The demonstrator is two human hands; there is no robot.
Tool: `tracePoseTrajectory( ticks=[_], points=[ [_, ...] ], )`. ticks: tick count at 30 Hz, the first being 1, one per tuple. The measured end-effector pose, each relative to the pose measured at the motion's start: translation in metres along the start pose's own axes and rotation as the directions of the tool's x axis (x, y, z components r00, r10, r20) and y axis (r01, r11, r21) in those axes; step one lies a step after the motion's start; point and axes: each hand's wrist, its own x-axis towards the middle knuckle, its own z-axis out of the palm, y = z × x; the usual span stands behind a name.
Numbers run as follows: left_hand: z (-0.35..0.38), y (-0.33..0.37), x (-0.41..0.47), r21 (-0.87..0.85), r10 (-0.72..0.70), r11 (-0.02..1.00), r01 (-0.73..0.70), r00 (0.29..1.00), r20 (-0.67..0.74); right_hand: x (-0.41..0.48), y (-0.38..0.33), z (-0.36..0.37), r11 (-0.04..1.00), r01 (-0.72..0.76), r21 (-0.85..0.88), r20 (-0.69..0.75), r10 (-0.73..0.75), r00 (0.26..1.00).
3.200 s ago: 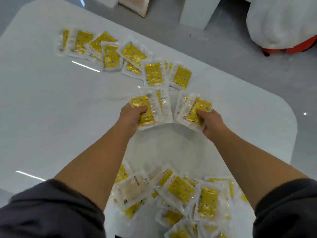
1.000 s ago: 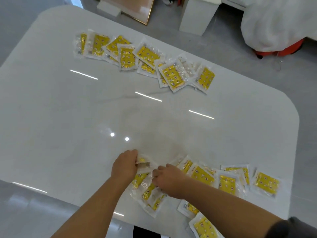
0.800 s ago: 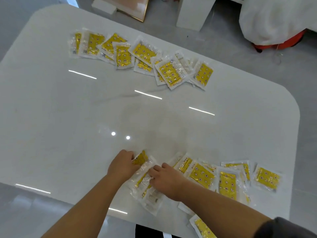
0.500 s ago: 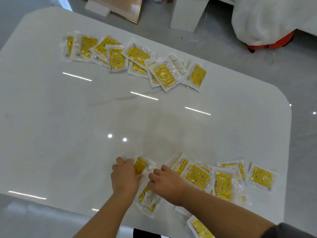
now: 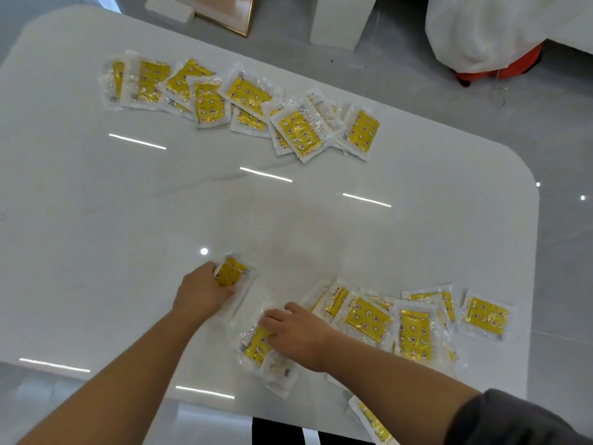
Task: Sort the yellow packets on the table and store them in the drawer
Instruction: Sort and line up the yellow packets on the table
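Observation:
Yellow packets in clear wrap lie in two groups on the white table (image 5: 96,239). A far row of several packets (image 5: 244,104) runs across the back. A near spread of several packets (image 5: 414,326) lies along the front right edge. My left hand (image 5: 200,292) grips one yellow packet (image 5: 232,271) by its lower end, slightly left of the near spread. My right hand (image 5: 296,335) rests fingers-down on a small pile of packets (image 5: 256,345) near the front edge. One more packet (image 5: 372,422) hangs at the front edge under my right forearm. No drawer is in view.
Beyond the table, on the grey floor, stand a gold-framed panel (image 5: 224,14), a white block (image 5: 340,20) and a white-covered object with a red base (image 5: 500,36). The table's right edge curves away at the corner (image 5: 529,194).
Since 3.2 s ago both hands came back from the far row to the near pile. In the last half second my left hand drew one packet out to the left, away from the pile under my right hand.

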Motion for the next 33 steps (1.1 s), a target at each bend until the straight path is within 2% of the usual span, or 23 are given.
tracePoseTrajectory(
  ticks=[11, 19, 21, 23, 25, 27, 33],
  points=[
    [-0.009, -0.021, 0.004, 0.027, -0.021, 0.999, 0.020, 0.999, 0.030, 0.016, -0.005, -0.025, 0.982, 0.102, -0.161, 0.076, -0.091, 0.993],
    [-0.008, -0.025, 0.004, 0.004, -0.018, 1.000, 0.018, 0.999, 0.041, 0.028, -0.002, -0.024, 0.988, 0.121, -0.094, 0.072, -0.114, 0.991],
    [-0.011, -0.025, 0.003, -0.013, -0.022, 1.000, 0.022, 0.999, 0.048, 0.027, 0.002, -0.029, 0.992, 0.120, -0.028, 0.042, -0.119, 0.992],
    [-0.015, -0.024, 0.003, -0.045, -0.021, 0.999, 0.024, 0.998, 0.056, 0.022, 0.011, -0.039, 0.989, 0.061, 0.134, 0.005, -0.062, 0.998],
    [-0.020, -0.021, 0.002, -0.123, -0.026, 0.992, 0.032, 0.998, 0.052, 0.012, 0.024, -0.048, 0.915, -0.048, 0.400, -0.018, 0.060, 0.998],
    [-0.026, -0.015, 0.001, -0.181, -0.033, 0.983, 0.041, 0.998, 0.046, 0.001, 0.039, -0.054, 0.806, -0.157, 0.571, 0.010, 0.185, 0.983],
    [-0.030, 0.010, 0.003, -0.223, -0.045, 0.973, 0.052, 0.998, 0.036, -0.015, 0.078, -0.040, 0.646, -0.334, 0.687, 0.035, 0.430, 0.902]
  ],
)
